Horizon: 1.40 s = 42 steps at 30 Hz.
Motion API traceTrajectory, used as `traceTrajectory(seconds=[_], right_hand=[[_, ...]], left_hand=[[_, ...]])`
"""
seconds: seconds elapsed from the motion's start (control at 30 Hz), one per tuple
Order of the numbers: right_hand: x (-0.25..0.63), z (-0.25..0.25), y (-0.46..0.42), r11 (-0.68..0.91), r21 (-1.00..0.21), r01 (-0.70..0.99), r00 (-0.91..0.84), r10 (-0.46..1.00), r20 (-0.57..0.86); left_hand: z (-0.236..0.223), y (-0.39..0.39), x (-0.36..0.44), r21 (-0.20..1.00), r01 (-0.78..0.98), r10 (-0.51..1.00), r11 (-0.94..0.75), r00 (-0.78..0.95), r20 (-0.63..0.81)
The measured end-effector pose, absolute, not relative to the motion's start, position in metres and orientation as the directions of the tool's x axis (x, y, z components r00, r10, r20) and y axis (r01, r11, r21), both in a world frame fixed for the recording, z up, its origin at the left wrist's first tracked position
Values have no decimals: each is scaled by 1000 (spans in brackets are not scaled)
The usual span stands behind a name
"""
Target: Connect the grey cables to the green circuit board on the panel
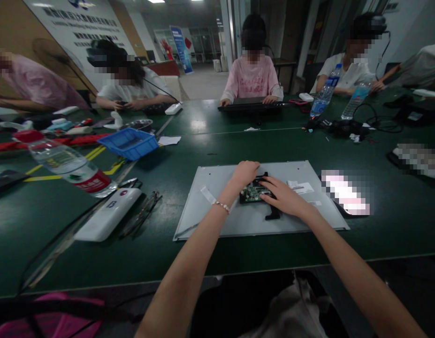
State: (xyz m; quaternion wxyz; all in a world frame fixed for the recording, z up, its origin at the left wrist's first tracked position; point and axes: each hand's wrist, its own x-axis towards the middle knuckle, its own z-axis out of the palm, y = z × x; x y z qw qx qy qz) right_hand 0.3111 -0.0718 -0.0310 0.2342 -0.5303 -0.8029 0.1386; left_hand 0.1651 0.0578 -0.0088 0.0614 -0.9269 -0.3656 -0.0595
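A flat light-grey panel [231,220] lies on the table before me. On its middle sits a green circuit board [251,194] with a black bracket [272,213] beside it. My left hand [246,172] is at the far left of the board, its fingers curled and closed; their tips are hidden, so what they hold cannot be made out. From the right, my right hand [284,193] reaches over the board and bracket. Its thumb and fingers are apart and stretched out, touching the board's right side.
Left of the panel lie a white power bank [110,213], eyeglasses [143,213] and a tilted water bottle [71,164]. Farther off stands a blue basket [129,143]. A phone [346,193] with a blurred screen lies at right. Several people sit around the green table [161,164].
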Motion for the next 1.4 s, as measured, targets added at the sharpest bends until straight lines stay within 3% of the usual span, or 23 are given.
traceTrajectory(seconds=[0.3,0.5,0.83,1.07,1.4], right_hand=[[311,-22,-76,385,-479,789,-294,921,255],[342,-34,-65,193,-443,876,-55,951,305],[357,-35,-68,70,-482,873,25,982,188],[363,-37,-66,36,-540,841,68,983,172],[372,-41,-70,-62,-384,921,154,965,214]], left_hand=[[-3,47,153,54,670,667,-740,722,182],[-1,29,129,95,645,649,-758,731,212],[15,-4,90,109,637,645,-763,762,64],[4,-12,93,135,614,623,-778,781,37],[-3,-13,93,135,603,614,-786,787,63]])
